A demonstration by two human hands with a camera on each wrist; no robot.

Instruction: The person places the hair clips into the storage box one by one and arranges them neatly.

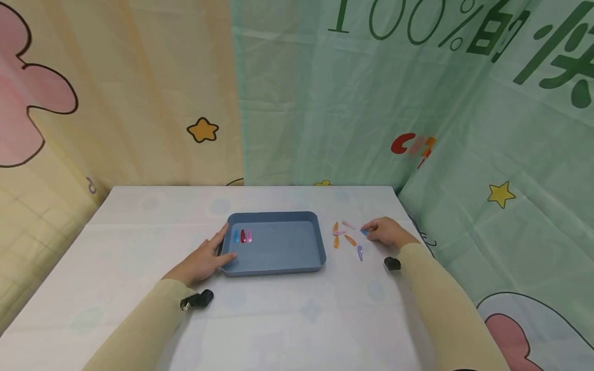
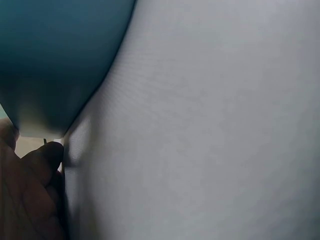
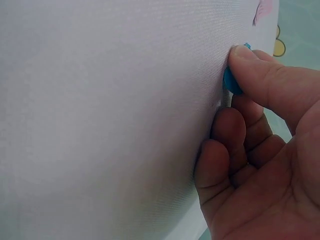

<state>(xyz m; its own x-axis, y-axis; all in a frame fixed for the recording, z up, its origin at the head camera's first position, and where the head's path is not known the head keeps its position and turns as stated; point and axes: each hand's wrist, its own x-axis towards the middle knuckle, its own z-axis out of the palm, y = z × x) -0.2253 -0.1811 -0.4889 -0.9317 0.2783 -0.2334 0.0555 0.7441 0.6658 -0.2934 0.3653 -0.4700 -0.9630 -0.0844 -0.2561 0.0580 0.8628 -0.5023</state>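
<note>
A shallow blue-grey tray (image 1: 278,252) lies on the table. Inside it, at the left, a blue hair clip (image 1: 236,236), a red hair clip (image 1: 243,236) and a pink hair clip (image 1: 249,236) stand side by side in a row. My left hand (image 1: 200,262) holds the tray's left edge, thumb over the rim and fingers along the outer side. To the right of the tray, my right hand (image 1: 386,231) pinches another blue hair clip (image 3: 231,82) between thumb and fingers, close to the tabletop. That clip is partly hidden by the thumb.
Between the tray and my right hand lie several loose hair clips: orange ones such as the slanted orange clip (image 1: 350,240), pink ones such as the upper pink clip (image 1: 348,224), and a purple clip (image 1: 360,253). Printed curtains (image 1: 297,103) hang behind the white table (image 1: 287,319).
</note>
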